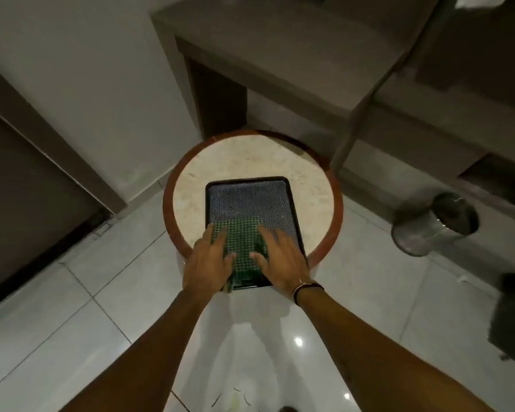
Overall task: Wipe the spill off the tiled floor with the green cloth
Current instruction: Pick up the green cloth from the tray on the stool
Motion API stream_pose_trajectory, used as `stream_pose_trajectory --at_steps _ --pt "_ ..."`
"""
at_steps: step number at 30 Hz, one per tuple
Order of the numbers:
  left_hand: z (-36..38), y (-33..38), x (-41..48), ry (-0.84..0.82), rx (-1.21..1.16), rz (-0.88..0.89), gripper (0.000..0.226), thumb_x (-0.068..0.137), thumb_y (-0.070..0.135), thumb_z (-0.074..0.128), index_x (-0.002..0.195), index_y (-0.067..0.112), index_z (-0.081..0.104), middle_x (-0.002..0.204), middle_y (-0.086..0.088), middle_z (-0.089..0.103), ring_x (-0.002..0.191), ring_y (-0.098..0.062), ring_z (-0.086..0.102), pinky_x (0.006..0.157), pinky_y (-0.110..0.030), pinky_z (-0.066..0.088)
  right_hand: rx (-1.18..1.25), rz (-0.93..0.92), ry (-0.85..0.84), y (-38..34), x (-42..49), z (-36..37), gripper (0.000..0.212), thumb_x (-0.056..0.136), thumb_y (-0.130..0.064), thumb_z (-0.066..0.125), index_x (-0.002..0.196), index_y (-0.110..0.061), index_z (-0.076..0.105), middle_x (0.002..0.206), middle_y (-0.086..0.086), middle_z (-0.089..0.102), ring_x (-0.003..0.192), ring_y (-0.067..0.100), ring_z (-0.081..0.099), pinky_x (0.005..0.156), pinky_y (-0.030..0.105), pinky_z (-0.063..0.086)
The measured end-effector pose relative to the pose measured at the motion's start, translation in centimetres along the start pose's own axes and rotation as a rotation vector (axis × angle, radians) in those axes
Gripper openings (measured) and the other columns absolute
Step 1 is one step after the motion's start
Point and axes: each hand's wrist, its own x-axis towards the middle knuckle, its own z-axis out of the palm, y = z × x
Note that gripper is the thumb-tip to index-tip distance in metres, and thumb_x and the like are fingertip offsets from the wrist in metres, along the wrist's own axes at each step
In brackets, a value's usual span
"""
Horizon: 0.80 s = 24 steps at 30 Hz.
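Lying on a black tray (217, 188) in the middle of the frame, the green cloth (241, 239) has not gone down to the floor yet. It sits at the near end of the tray and looks folded, with a bumpy weave of little dots. One corner hangs over the near edge of the tray.

Both hands rest on top of the cloth. The left hand (208, 263) lies flat on its left side and the right hand (283, 260) lies flat on its right side. The fingers of both hands are spread and pressed down on it, not pinching it. I think the person is about to pick it up, so the job has hardly begun.

The tray is a rectangle with round corners and a dotted bottom. It sits on a small round table (250, 156) with a pale stone top and a red-brown rim.

All the wiping is still left to do. At the bottom middle of the frame, the shiny white tiled floor (72, 322) has a faint pale smear with a few thin dark bits (235, 396). That is likely the spill, but it is hard to see well.

A clear glass jar (428, 227) lies on its side at the right.
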Motion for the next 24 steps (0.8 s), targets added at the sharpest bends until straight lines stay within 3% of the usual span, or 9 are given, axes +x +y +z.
stream_pose_trajectory --at_steps 3,8,11,14,17,20,24 --pt "3.5 -2.1 3.5 0.048 0.029 -0.043 0.061 0.106 0.030 0.061 0.162 0.015 0.043 0.164 -0.015 0.043 0.138 -0.040 0.053 0.110 -0.053 0.053 0.011 0.039 0.021 1.1 3.7 3.4 0.071 0.109 -0.053 0.053 0.170 -0.026 0.027 0.173 0.019 0.029 0.155 0.043 0.037 0.126 0.054 0.038" --pt "5.7 -4.2 8.7 0.091 0.373 0.037 0.059 0.107 0.039 0.053 0.161 0.018 0.042 0.175 -0.010 0.031 0.150 -0.040 0.039 0.112 -0.055 0.042 0.007 0.110 0.077 1.6 6.7 6.4 0.056 0.108 -0.038 0.063 0.156 -0.017 0.044 0.157 0.019 0.039 0.140 0.043 0.048 0.115 0.054 0.049" --pt "6.2 -4.9 11.8 0.036 0.468 0.072 0.056 0.106 0.037 0.053 0.158 0.016 0.046 0.165 -0.012 0.046 0.147 -0.040 0.040 0.111 -0.054 0.038 0.062 0.115 0.113 2.1 7.6 6.9 0.044 0.106 -0.027 0.067 0.145 -0.013 0.053 0.151 0.020 0.042 0.133 0.043 0.053 0.107 0.054 0.054" --pt "6.6 -4.9 13.3 0.022 0.477 0.047 0.039 0.102 0.029 0.060 0.137 0.012 0.063 0.145 -0.018 0.059 0.138 -0.042 0.047 0.109 -0.053 0.039 0.113 0.101 0.151 2.1 7.9 7.2 0.037 0.105 -0.017 0.067 0.140 -0.011 0.056 0.142 0.020 0.051 0.124 0.042 0.061 0.102 0.052 0.057" --pt "6.2 -4.2 13.2 0.056 0.410 0.041 0.024 0.099 0.016 0.061 0.118 0.007 0.072 0.130 -0.021 0.065 0.126 -0.043 0.055 0.102 -0.051 0.045 0.187 0.104 0.167 1.5 7.9 7.0 0.033 0.104 -0.004 0.061 0.137 -0.009 0.059 0.136 0.021 0.059 0.120 0.041 0.065 0.101 0.052 0.057" --pt "4.6 -3.1 11.9 0.085 0.171 0.019 0.015 0.097 0.012 0.064 0.101 0.003 0.074 0.113 -0.021 0.068 0.107 -0.041 0.064 0.089 -0.051 0.056 0.329 0.110 0.184 1.1 7.5 6.0 0.034 0.101 0.002 0.061 0.133 -0.009 0.062 0.131 0.018 0.067 0.117 0.037 0.068 0.098 0.048 0.059" --pt "1.3 -2.3 7.6 0.097 -0.219 -0.101 0.010 0.097 0.019 0.064 0.093 0.011 0.068 0.094 -0.005 0.072 0.085 -0.027 0.067 0.073 -0.036 0.048 0.597 0.111 0.238 1.0 5.1 4.5 0.032 0.096 0.002 0.074 0.124 -0.008 0.064 0.103 0.002 0.068 0.095 0.021 0.065 0.084 0.037 0.056"
